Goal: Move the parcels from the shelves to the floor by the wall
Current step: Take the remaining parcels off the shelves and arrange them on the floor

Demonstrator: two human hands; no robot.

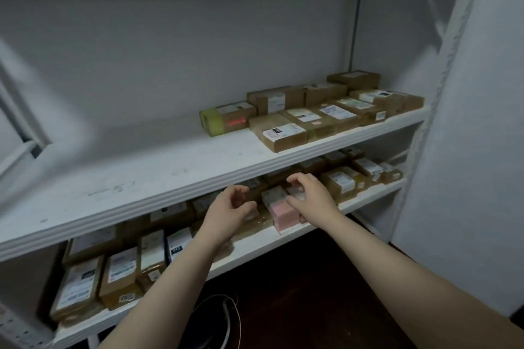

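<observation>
White shelves (pixel 147 176) hold brown parcels (pixel 312 117) above a dark floor (pixel 312 280)

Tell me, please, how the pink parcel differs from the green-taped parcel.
The pink parcel has pink sides; the green-taped parcel is brown cardboard with a green end. The pink parcel sits on the lower shelf, the green-taped parcel on the upper shelf. Both are boxes lying flat.

- Flat white shelf boards (pixel 170 167), scuffed with faint grey marks.
- Brown cardboard parcels (pixel 286 136) with white printed labels, at 2 and 7 o'clock.
- Brown parcel with a yellow-green taped end (pixel 226 119) and a red mark, at 12 o'clock.
- Small pale pink box (pixel 283 214), plain, at centre.
- Dark reddish-brown floor (pixel 312 278); thin white cable (pixel 226 317) at 6 o'clock.
</observation>
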